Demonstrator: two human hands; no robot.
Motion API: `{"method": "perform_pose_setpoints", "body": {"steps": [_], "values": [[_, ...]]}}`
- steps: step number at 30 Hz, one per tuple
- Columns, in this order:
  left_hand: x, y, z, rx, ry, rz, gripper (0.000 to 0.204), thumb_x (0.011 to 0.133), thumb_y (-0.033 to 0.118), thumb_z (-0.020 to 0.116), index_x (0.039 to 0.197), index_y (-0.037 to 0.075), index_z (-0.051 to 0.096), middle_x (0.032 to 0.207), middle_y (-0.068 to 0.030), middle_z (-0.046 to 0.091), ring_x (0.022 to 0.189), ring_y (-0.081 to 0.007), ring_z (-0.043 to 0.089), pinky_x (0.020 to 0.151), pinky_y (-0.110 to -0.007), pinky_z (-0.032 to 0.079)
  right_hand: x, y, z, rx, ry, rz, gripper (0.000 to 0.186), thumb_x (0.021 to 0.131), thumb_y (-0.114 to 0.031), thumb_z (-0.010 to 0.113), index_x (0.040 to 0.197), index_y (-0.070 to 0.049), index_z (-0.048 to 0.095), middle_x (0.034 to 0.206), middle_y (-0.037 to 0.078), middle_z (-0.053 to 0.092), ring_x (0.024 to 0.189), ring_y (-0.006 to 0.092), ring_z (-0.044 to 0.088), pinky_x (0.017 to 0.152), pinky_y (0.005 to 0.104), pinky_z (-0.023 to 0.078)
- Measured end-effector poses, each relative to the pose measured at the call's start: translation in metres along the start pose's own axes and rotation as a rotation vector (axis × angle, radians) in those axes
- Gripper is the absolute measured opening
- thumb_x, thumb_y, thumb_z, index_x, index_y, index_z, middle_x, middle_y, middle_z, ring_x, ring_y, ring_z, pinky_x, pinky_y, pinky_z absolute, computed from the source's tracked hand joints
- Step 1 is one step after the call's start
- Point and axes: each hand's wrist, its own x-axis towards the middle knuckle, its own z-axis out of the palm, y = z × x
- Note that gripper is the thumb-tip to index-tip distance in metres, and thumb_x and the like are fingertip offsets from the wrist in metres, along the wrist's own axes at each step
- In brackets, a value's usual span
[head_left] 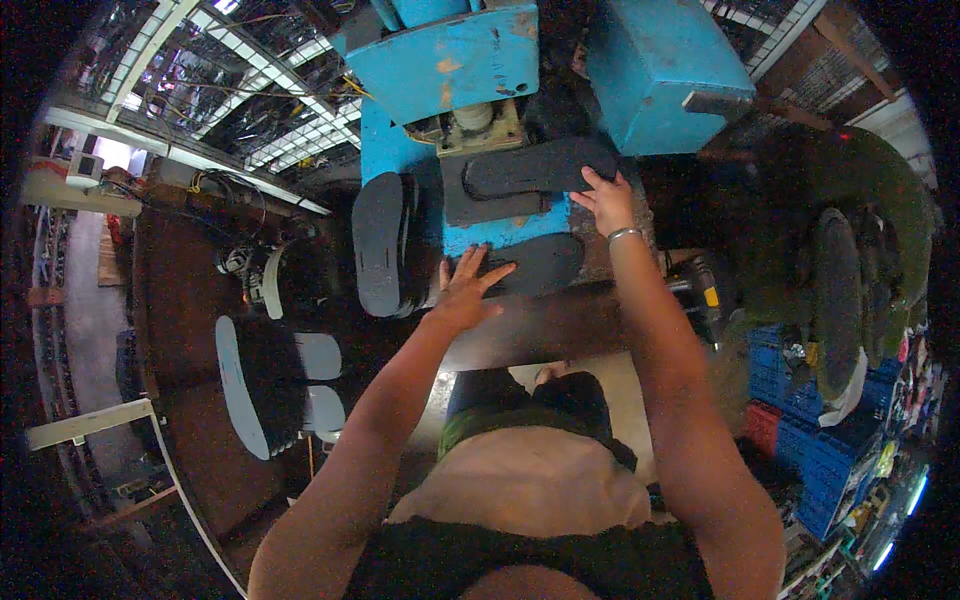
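Under the blue machine head (440,75), a dark grey sole (530,165) lies over a grey cut piece (490,208) on the blue worktable (470,236). My right hand (607,200) grips the sole's right end, thumb and fingers at its edge. My left hand (470,290) rests with fingers spread on the near edge of the blue surface, touching another dark sole (540,265) that lies below the first. A stack of dark soles (382,240) stands just left of that hand.
A blue machine box (665,65) is at the back right. Light grey pieces (240,390) lie on a brown board (185,450) to the left. Blue crates (820,470) are stacked low on the right, below hanging dark sole-shaped pieces (835,290).
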Motion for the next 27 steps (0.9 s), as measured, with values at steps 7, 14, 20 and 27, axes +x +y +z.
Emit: {"method": "perform_pose_setpoints", "body": {"steps": [7,14,20,27], "values": [[-0.017,-0.002,0.004,-0.002,0.003,-0.09,0.103,0.084,0.035,0.089,0.165,0.055,0.028,0.182,-0.0093,0.004,0.167,-0.0352,0.002,0.127,-0.073,0.01,0.012,0.017,0.009,-0.117,0.051,-0.027,0.039,0.092,-0.012,0.082,0.125,-0.001,0.065,0.121,0.016,0.07,0.089,0.0328,0.074,0.07,0.0431,0.071],[-0.02,-0.01,0.015,-0.008,0.209,0.009,0.092,0.079,0.032,0.092,0.159,0.044,0.047,0.174,-0.015,0.026,0.161,-0.0405,0.023,0.125,-0.07,0.02,0.029,0.024,-0.008,-0.188,0.036,0.032,0.04,0.095,-0.014,0.082,0.128,-0.001,0.062,0.121,0.014,0.072,0.098,0.0352,0.075,0.08,0.0445,0.07],[-0.078,-0.002,-0.001,-0.242,0.401,0.056,0.076,0.076,0.027,0.094,0.146,0.027,0.065,0.157,-0.0192,0.048,0.144,-0.0422,0.045,0.121,-0.055,0.034,0.032,0.023,-0.015,-0.176,-0.037,0.044,0.045,0.094,-0.013,0.083,0.128,0.005,0.06,0.123,0.017,0.069,0.102,0.037,0.073,0.082,0.0454,0.069],[-0.157,-0.013,-0.036,-0.379,0.859,-0.179,0.076,0.069,0.022,0.099,0.138,0.017,0.068,0.152,-0.0222,0.049,0.139,-0.0431,0.048,0.116,-0.051,0.043,0.03,0.022,-0.006,-0.172,-0.003,0.092,0.052,0.095,-0.011,0.081,0.137,0.002,0.053,0.129,0.019,0.066,0.106,0.0402,0.072,0.085,0.0471,0.069]]}}
